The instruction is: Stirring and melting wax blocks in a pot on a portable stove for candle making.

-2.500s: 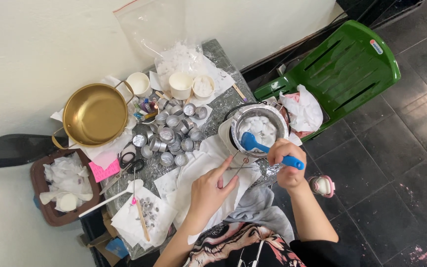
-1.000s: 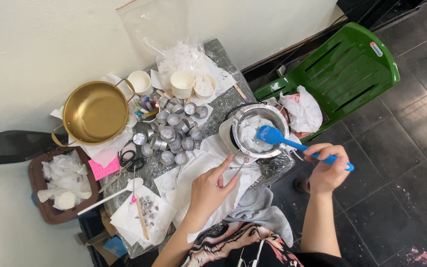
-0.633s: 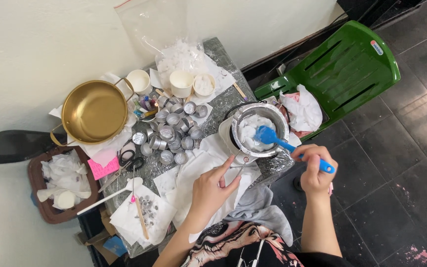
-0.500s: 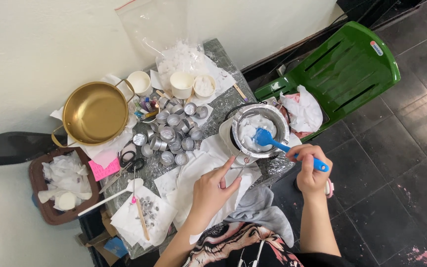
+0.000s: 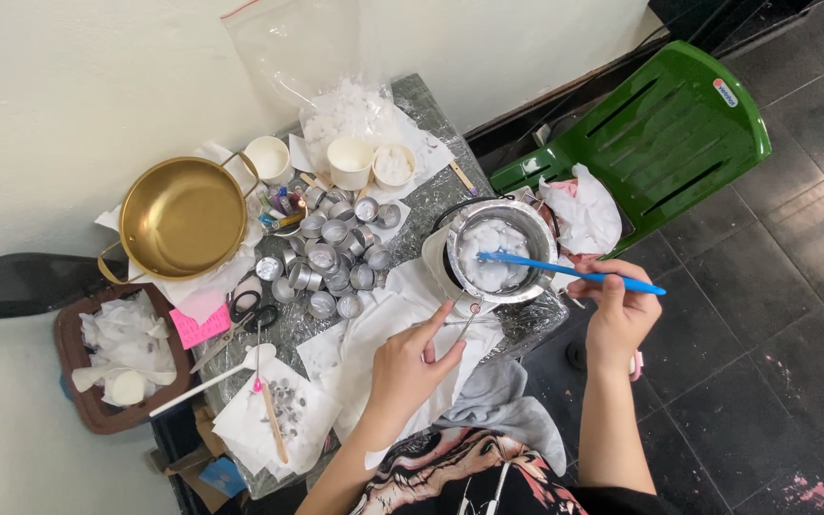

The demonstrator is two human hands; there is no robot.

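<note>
My right hand (image 5: 619,313) grips the handle of a blue spatula (image 5: 565,271), which lies edge-on across a steel bowl (image 5: 536,227). White wax chunks (image 5: 488,254) fill the bowl, and the spatula's blade rests among them. My left hand (image 5: 405,367) lies on white paper near the table's front, its forefinger stretched towards thin metal tweezers (image 5: 463,317) just below the bowl. Whether it grips them, I cannot tell.
Several small tin cups (image 5: 332,252) cluster mid-table beside a gold pot (image 5: 181,217). White paper cups (image 5: 349,162) and a clear plastic bag (image 5: 298,48) stand at the back. A green plastic chair (image 5: 665,124) holds crumpled tissue. A brown bin (image 5: 71,336) sits at left.
My right hand swung out to the right and back, stirring the wax. The spatula has now turned onto its edge and lies flatter across the bowl. My left hand stayed put.
</note>
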